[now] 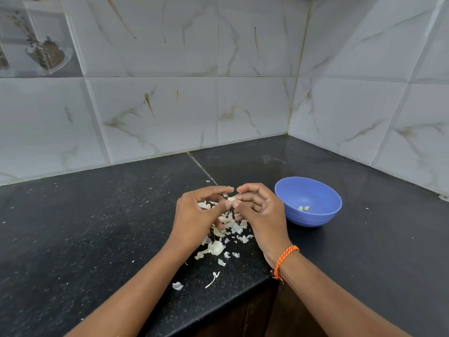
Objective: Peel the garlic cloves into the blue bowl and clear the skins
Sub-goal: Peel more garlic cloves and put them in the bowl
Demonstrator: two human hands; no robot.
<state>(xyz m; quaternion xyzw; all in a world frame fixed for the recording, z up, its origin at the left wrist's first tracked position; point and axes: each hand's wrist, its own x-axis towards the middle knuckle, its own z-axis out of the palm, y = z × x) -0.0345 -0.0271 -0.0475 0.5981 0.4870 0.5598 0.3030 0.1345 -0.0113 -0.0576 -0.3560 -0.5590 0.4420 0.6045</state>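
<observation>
Fingertips of left hand point(201, 210) and right hand point(257, 205) pinch one garlic clove point(232, 198), probably half-skinned, above papery skins point(228, 227) near the counter's front edge, left of the blue bowl point(313, 215); small, firm, slippery, best gripped at its ends.

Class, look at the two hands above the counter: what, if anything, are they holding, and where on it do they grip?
A garlic clove, pinched between the fingers of the left hand and right hand, one at each end. Its exact ends are partly hidden.
</observation>
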